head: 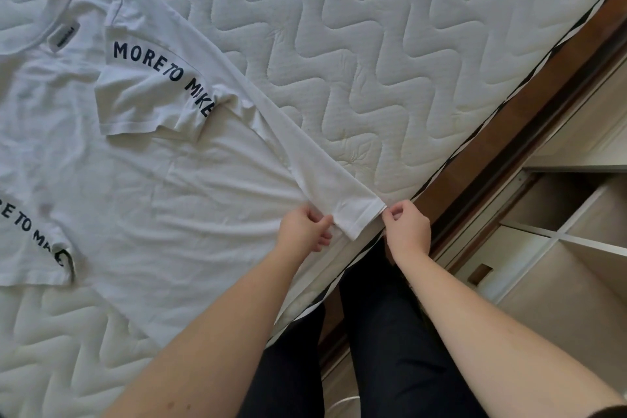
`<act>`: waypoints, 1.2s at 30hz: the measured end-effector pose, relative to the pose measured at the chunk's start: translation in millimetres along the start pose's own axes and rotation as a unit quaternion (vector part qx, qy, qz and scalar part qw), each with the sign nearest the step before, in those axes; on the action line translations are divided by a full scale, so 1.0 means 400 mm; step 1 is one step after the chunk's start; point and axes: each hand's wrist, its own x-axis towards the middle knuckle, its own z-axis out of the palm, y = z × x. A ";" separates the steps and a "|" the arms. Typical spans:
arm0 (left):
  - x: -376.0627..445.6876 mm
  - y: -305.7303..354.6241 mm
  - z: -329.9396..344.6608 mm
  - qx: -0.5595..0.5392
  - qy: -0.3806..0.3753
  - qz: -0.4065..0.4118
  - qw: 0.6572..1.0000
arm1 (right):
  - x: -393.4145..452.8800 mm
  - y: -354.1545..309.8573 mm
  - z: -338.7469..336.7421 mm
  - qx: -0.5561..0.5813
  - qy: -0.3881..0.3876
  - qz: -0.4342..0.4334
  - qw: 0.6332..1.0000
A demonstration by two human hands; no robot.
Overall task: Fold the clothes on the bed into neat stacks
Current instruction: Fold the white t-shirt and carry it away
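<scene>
The white T-shirt point(142, 180) lies spread flat on your quilted mattress point(373, 44), neck toward the far left, its hem reaching the mattress edge just in front of you. One long side is folded inward over the body, and the sleeve point(149, 95) printed "MORE TO MAKE" lies on top of it; the other sleeve point(37, 248), with the same lettering, lies flat at the lower left. Your left hand point(303, 229) pinches the hem at the inner edge of the folded strip, thumb and fingers curled on the cloth. Your right hand point(407, 229) pinches the strip's outer corner at the mattress edge. Beside the mattress runs a brown wooden bed frame point(481, 153), and beyond it stands a pale cube shelf point(559, 234).
</scene>
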 end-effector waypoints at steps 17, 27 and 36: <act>0.159 0.223 -0.266 -0.191 0.087 -0.011 0.978 | -0.063 -0.039 0.091 0.127 -0.048 0.126 0.983; 0.135 0.121 -0.273 -0.158 0.229 0.068 0.958 | -0.034 -0.024 0.082 0.113 -0.059 0.132 0.983; 0.170 0.190 -0.318 -0.161 0.178 0.054 0.969 | -0.031 -0.035 0.055 0.011 -0.099 0.107 0.989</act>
